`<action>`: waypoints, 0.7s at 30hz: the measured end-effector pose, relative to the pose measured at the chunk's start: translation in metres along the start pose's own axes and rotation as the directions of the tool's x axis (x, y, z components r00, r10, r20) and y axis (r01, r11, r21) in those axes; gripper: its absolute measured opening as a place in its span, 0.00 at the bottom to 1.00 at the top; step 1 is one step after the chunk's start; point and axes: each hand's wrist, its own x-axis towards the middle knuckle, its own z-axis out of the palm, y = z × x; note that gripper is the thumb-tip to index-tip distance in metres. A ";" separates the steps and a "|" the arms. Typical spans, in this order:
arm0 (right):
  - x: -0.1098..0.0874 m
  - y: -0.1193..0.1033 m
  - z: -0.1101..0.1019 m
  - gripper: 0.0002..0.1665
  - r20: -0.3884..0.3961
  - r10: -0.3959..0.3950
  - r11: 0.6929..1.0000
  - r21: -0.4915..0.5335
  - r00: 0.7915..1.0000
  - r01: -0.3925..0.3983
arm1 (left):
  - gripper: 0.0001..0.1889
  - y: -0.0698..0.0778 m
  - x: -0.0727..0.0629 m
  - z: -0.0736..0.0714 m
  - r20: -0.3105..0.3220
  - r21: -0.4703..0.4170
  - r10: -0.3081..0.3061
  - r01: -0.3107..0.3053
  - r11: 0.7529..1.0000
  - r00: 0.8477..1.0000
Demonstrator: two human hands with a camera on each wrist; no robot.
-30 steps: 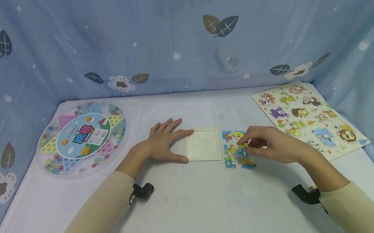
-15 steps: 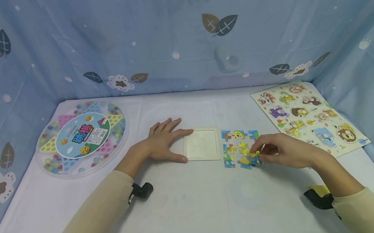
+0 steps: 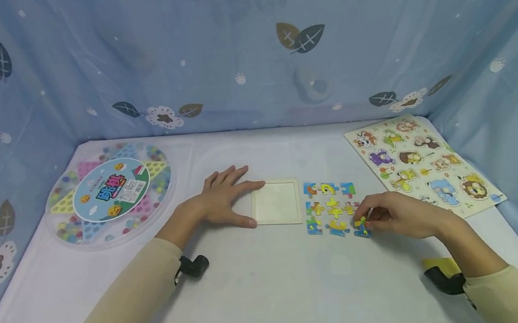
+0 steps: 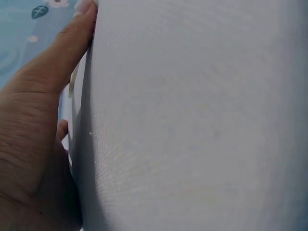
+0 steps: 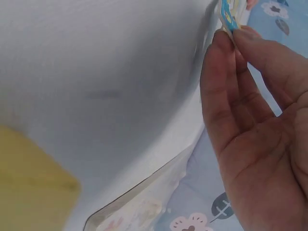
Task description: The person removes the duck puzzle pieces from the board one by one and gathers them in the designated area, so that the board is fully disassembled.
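Note:
A shallow, pale wooden puzzle tray (image 3: pixel 276 203) lies in the middle of the white-covered table. Beside its left edge rests my left hand (image 3: pixel 225 201), fingers spread and thumb and forefinger touching the tray's rim. Several blue and yellow jigsaw pieces (image 3: pixel 333 208) lie to the right of the tray, in three loose rows with small gaps. At the near right corner of these rows, my right hand (image 3: pixel 394 214) pinches a jigsaw piece (image 3: pixel 360 228) between thumb and fingertips. The right wrist view shows that piece (image 5: pixel 227 15) edge-on at the fingertips.
A round, clear-lidded board game (image 3: pixel 111 194) with coloured beads sits at the back left. An animal picture board (image 3: pixel 424 164) lies at the back right, behind my right hand. A blue patterned curtain (image 3: pixel 234 50) borders the table at the back and sides.
My right hand has moved right and nearer, from the middle of the jigsaw pieces to their near right corner. Pieces there are now spread into a right-hand column. The left hand keeps its place.

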 end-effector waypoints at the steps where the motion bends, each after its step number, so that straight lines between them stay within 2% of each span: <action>1: 0.000 0.001 0.000 0.16 -0.003 -0.002 1.000 -0.007 1.000 0.002 | 0.52 -0.001 0.000 0.001 -0.002 -0.002 0.000 0.000 1.000 1.000; 21: 0.005 0.004 0.007 0.17 -0.033 -0.052 0.993 -0.107 0.998 0.049 | 0.51 0.006 0.004 -0.001 -0.005 0.003 0.017 -0.017 1.000 1.000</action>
